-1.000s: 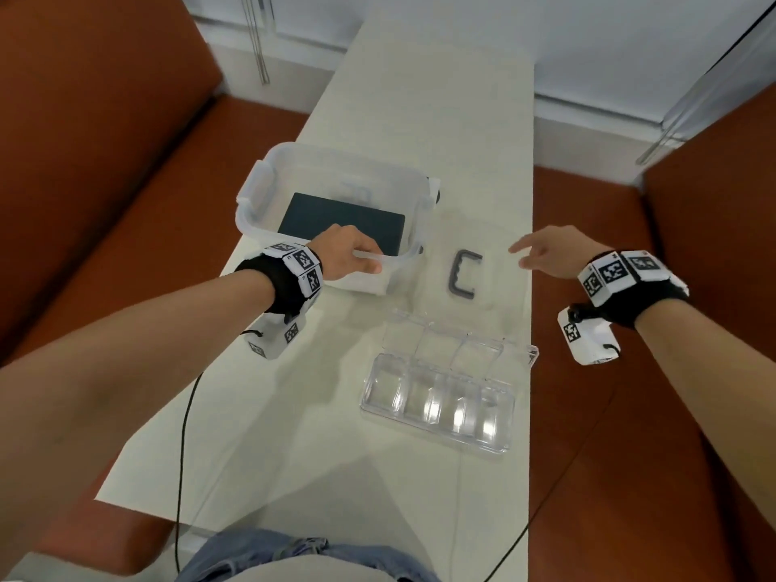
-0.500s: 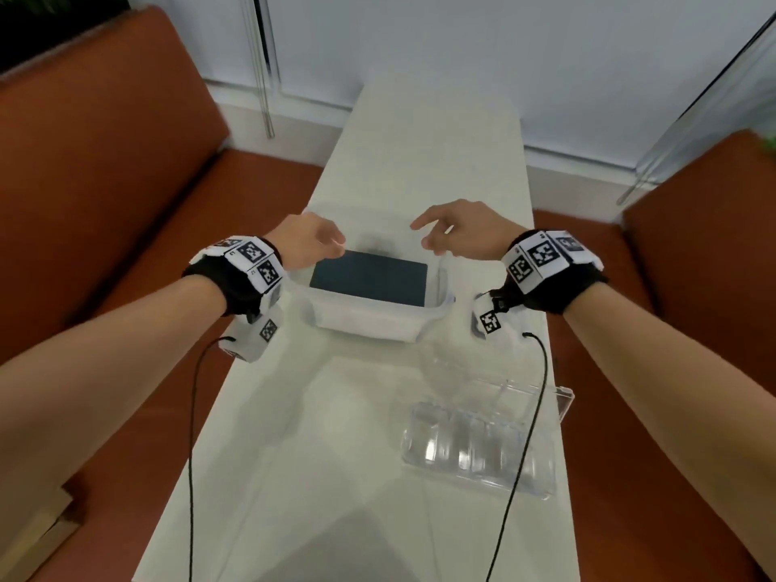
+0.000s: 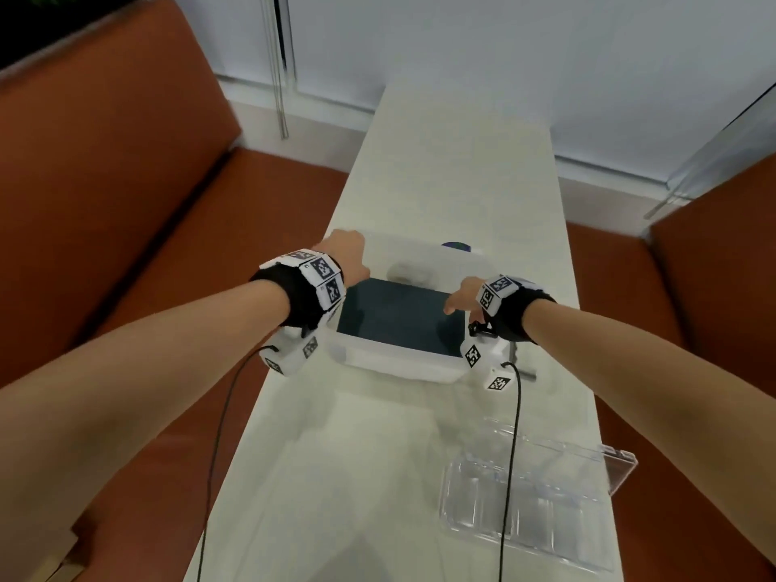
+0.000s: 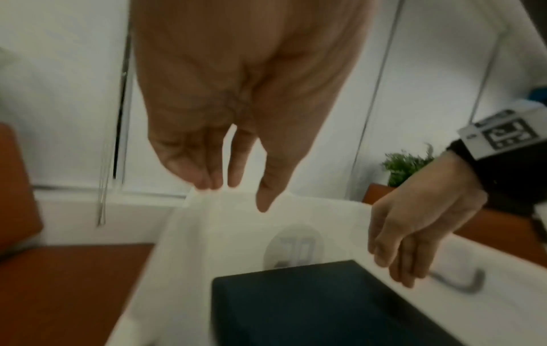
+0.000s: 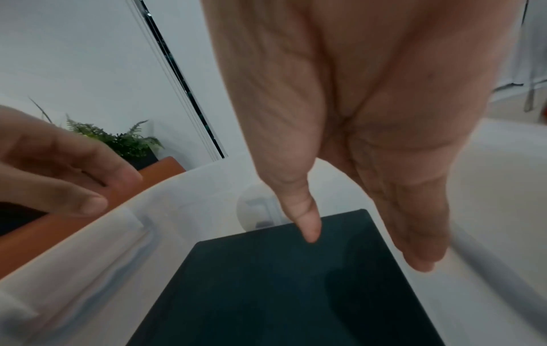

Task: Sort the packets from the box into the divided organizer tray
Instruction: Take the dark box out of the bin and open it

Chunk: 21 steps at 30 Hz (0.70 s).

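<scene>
Both hands were released, gripping nothing: the left hand (image 3: pixel 342 256) hovered at the far left rim of the translucent box (image 3: pixel 403 363), the right hand (image 3: pixel 460 297) reached down inside it, fingers straight above the dark flat packet (image 3: pixel 399 317). The risk, as I judged it, was the packet lying flush on the box floor; fingertips might slide over it, or the light box might skid on the bench (image 3: pixel 336 476) if the left hand did not steady it. The packet looked matte, dark teal, rectangular. The clear divided organizer tray (image 3: pixel 529 514) sat nearer the person, to the right, well apart from the box.
</scene>
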Tool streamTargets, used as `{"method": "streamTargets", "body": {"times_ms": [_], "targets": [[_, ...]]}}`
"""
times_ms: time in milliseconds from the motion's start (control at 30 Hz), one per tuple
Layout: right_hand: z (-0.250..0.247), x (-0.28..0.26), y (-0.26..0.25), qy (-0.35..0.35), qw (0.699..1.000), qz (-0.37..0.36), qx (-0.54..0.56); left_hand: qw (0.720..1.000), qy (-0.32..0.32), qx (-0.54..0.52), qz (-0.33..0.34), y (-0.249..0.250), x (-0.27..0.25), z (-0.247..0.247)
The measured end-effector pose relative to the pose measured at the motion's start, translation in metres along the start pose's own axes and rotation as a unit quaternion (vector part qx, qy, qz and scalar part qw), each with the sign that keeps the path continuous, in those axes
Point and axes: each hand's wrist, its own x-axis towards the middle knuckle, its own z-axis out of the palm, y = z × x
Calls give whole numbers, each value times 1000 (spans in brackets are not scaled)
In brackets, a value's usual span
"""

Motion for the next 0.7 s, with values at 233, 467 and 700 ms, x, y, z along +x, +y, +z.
{"method": "streamTargets", "body": {"times_ms": [233,467,700], "targets": [[11,10,-9,-38,999,3,8,992,-59,-69,-84,-26,-1,-7],[12,17,-6,3,996,35,83,980,-45,-163,-100,-36,-1,3],[6,12,0,14,980,56,189,982,-34,-161,-92,-34,-2,8]]}}
